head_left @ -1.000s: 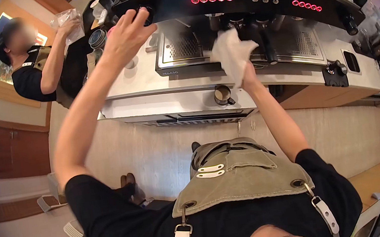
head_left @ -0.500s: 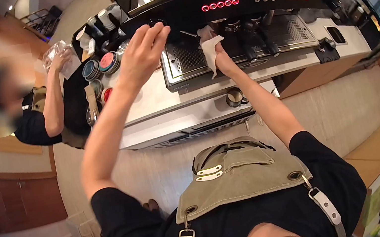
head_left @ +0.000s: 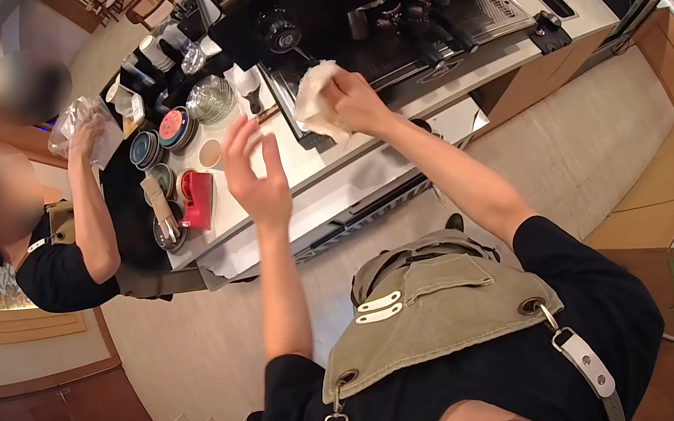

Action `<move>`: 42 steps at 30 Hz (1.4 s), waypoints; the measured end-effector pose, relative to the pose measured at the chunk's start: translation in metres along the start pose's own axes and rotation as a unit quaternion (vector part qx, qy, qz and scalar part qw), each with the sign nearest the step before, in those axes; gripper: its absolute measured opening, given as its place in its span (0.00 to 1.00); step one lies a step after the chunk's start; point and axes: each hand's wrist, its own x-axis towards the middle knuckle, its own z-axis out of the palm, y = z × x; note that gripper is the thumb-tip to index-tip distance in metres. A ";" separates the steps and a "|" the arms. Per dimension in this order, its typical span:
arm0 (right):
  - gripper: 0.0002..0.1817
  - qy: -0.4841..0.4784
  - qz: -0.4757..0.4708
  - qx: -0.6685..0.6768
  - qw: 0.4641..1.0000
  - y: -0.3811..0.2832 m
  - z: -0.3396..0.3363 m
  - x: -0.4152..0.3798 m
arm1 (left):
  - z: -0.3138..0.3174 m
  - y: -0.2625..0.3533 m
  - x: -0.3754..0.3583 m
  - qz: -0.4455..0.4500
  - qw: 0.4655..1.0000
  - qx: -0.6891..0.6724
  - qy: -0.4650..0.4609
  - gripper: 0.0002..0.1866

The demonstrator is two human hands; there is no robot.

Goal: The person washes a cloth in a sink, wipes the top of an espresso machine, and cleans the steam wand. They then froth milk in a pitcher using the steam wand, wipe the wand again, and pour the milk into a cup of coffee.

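Observation:
My right hand point(head_left: 356, 103) grips a crumpled white cloth point(head_left: 320, 108) over the left front part of the espresso machine point(head_left: 403, 21). The cloth lies just below the thin steam wand and the round black knob point(head_left: 281, 32). My left hand point(head_left: 257, 175) is raised above the counter's front edge, fingers apart and slightly blurred, with nothing in it. Near it on the counter stand a paper cup point(head_left: 210, 152) and a red tape dispenser point(head_left: 197, 200). Two portafilters point(head_left: 450, 31) hang at the machine's middle.
A co-worker point(head_left: 59, 257) stands at the left, holding a clear plastic bag point(head_left: 78, 129). Stacked glass saucers point(head_left: 210, 100), coloured lids point(head_left: 176, 128) and white cups point(head_left: 154, 52) fill the left counter point(head_left: 294, 164). A wooden cabinet point(head_left: 646, 194) stands at the right.
My right hand has moved left with the cloth, from the machine's middle towards its left end. My left hand has come down from near the knob and its fingers are spread. The view has shifted.

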 end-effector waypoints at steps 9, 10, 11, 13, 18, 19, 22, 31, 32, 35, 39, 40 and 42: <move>0.15 0.049 -0.002 0.092 0.995 0.023 0.021 -0.050 | -0.021 -0.027 -0.136 -0.351 0.930 -0.099 -0.037 0.18; 0.14 0.059 0.014 0.109 0.992 0.011 0.023 -0.045 | -0.024 -0.027 -0.144 -0.373 0.921 -0.095 -0.058 0.18; 0.14 0.068 0.029 0.125 0.989 0.004 0.025 -0.036 | -0.023 -0.026 -0.148 -0.393 0.912 -0.091 -0.077 0.18; 0.16 -0.004 0.011 0.123 0.992 0.013 0.023 -0.017 | -0.019 -0.022 -0.152 -0.365 0.923 -0.101 -0.066 0.17; 0.16 0.001 0.005 0.156 0.988 0.009 0.038 -0.012 | -0.009 -0.019 -0.149 -0.400 0.910 -0.087 -0.070 0.15; 0.16 -0.001 0.015 0.165 0.986 0.008 0.036 -0.012 | -0.007 -0.018 -0.149 -0.399 0.910 -0.086 -0.075 0.15; 0.16 -0.012 0.024 0.158 0.987 0.010 0.036 -0.018 | 0.001 -0.012 -0.150 -0.404 0.907 -0.086 -0.082 0.15; 0.17 0.011 -0.052 0.110 0.993 0.028 0.035 -0.015 | -0.003 -0.008 -0.165 -0.424 0.898 -0.075 -0.085 0.16; 0.17 -0.011 -0.018 0.097 0.995 0.011 0.031 -0.004 | -0.003 -0.008 -0.168 -0.422 0.900 -0.067 -0.087 0.15; 0.17 0.046 -0.043 0.155 0.986 0.037 0.047 -0.024 | -0.005 -0.011 -0.169 -0.421 0.900 -0.063 -0.091 0.15; 0.17 0.046 -0.024 0.060 0.997 0.031 0.041 -0.047 | -0.008 -0.015 -0.173 -0.412 0.904 -0.077 -0.081 0.15; 0.18 0.042 -0.033 0.072 0.996 0.028 0.041 -0.039 | -0.010 -0.015 -0.174 -0.420 0.900 -0.070 -0.091 0.14; 0.19 0.033 -0.036 0.091 0.995 0.015 0.038 -0.008 | -0.010 -0.014 -0.171 -0.433 0.893 -0.061 -0.108 0.14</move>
